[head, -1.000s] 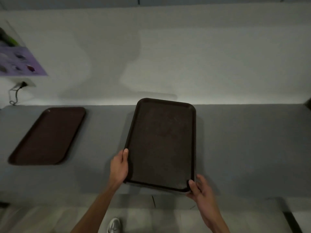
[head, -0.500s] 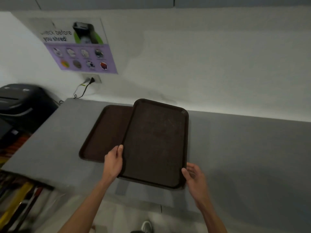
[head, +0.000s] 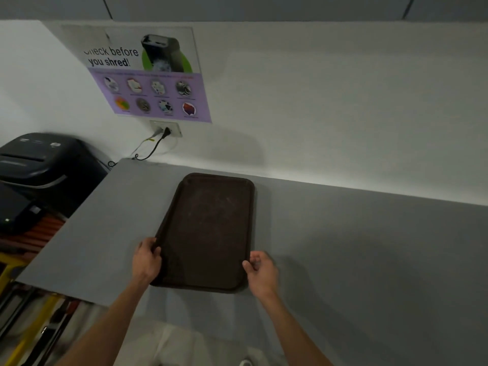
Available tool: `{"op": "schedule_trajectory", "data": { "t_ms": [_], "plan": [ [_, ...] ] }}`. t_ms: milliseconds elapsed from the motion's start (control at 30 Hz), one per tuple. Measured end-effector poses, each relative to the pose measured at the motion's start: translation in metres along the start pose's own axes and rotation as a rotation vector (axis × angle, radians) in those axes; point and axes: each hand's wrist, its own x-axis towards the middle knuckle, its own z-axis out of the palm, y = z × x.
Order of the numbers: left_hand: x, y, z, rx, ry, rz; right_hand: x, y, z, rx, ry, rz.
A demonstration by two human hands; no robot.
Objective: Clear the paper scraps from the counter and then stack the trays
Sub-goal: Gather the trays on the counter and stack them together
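Office utility nook: shredder (head: pixel 39 165), shredding-rules poster (head: pixel 148 75), grey counter (head: pixel 369 247).

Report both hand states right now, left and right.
Left hand: closed, gripping the tray at its left rim.
Right hand: closed, pinching the tray's right rim near the front corner.

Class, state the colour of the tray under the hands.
Dark brown tray, best seen in the head view.

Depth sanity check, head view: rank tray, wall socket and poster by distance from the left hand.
1. tray, its left rim gripped by the left hand
2. wall socket, low on the back wall
3. poster, higher, above the socket
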Motion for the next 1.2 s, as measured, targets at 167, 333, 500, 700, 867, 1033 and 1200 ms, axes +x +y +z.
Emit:
{"op": "schedule_trajectory", "data": {
  "t_ms": [167, 333, 500, 700, 867, 1033, 1200],
  "plan": [
    [0.027, -0.004, 0.002, 0.007, -0.045, -0.042, 0.014, -0.007, 0.034, -0.072, 0.001, 0.019],
    [0.043, -0.003, 0.0, -0.035, -0.001, -0.003, 0.02, -0.019, 0.046, -0.23, 0.053, -0.024],
    [0.059, 0.002, 0.004, 0.012, -0.056, -0.014, 0.011, -0.017, 0.059, -0.382, -0.044, -0.094],
    [0.067, 0.005, 0.008, 0.046, -0.129, -0.072, 0.011, -0.013, 0.064, -0.445, -0.087, -0.14],
    [0.052, 0.028, 0.014, 0.096, -0.133, 0.005, 0.018, -0.021, 0.031, -0.345, -0.233, -0.106],
    [-0.008, 0.102, 0.038, -0.012, -0.107, 0.245, 0.014, -0.003, -0.037, -0.235, -0.085, -0.095],
    [-0.076, 0.186, 0.082, -0.069, -0.201, 0.499, -0.008, 0.032, -0.141, -0.203, 0.093, -0.124]
  ]
}}
